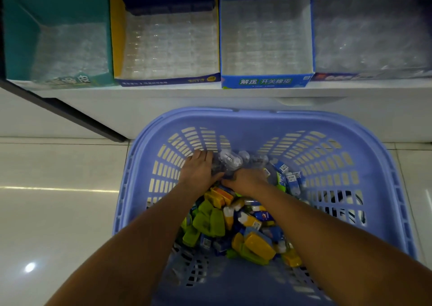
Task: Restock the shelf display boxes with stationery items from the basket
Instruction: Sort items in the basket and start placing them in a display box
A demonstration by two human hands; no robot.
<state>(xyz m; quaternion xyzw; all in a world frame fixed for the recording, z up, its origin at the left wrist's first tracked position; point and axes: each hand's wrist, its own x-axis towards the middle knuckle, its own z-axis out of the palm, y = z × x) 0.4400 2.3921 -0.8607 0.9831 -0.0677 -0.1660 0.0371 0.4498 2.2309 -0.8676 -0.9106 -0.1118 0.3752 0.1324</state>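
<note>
Basket (257, 118) of stationery items (233, 224), tray-lined display boxes (264, 81)

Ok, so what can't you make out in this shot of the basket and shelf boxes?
Head view:
Both grips: fingertips of the left hand and right hand sink into the clear packets, so what each holds is hidden.
Basket: near rim cut off by the bottom edge.
Rightmost box: cut off by the right edge.
Teal box label: blurred.
</note>
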